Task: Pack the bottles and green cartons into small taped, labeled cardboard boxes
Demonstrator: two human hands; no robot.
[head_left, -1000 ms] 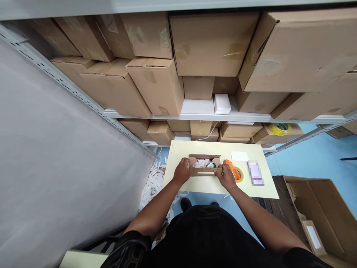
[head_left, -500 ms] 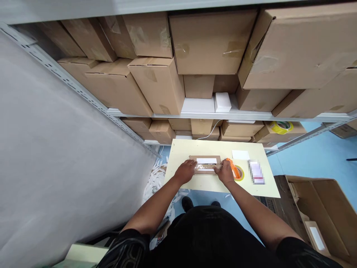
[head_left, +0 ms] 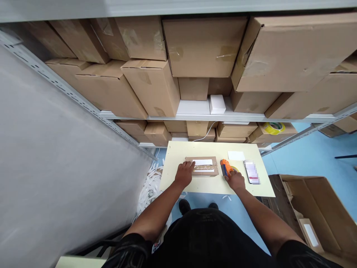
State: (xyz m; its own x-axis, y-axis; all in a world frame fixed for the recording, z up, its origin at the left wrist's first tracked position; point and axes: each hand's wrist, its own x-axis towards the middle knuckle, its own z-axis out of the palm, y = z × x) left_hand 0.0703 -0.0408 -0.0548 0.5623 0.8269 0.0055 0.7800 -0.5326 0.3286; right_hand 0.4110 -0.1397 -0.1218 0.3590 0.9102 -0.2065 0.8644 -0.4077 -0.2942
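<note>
A small flat cardboard box [head_left: 215, 160] lies on the pale yellow board, with white labels on top and a strip of clear tape across its middle. My left hand [head_left: 184, 174] grips the left end of this box, fingers over its top edge. To the right of the box, my right hand [head_left: 236, 181] is closed around an orange tape dispenser [head_left: 224, 164]. Part of the dispenser's yellow roll shows behind my fingers, and the rest is covered by my hand.
On the board [head_left: 178, 149] lie a white card [head_left: 235, 155] and a phone [head_left: 252, 172]. Behind stands a shelf of cardboard cartons [head_left: 206, 46], with a yellow tape roll [head_left: 275, 128] lower down. A large open carton [head_left: 312, 190] stands right; paper scraps [head_left: 147, 190] litter the floor left.
My right hand has left the box's right end and moved right onto the tape dispenser, which has turned. The tape strip now lies along the box. My left hand stays at the box's left end.
</note>
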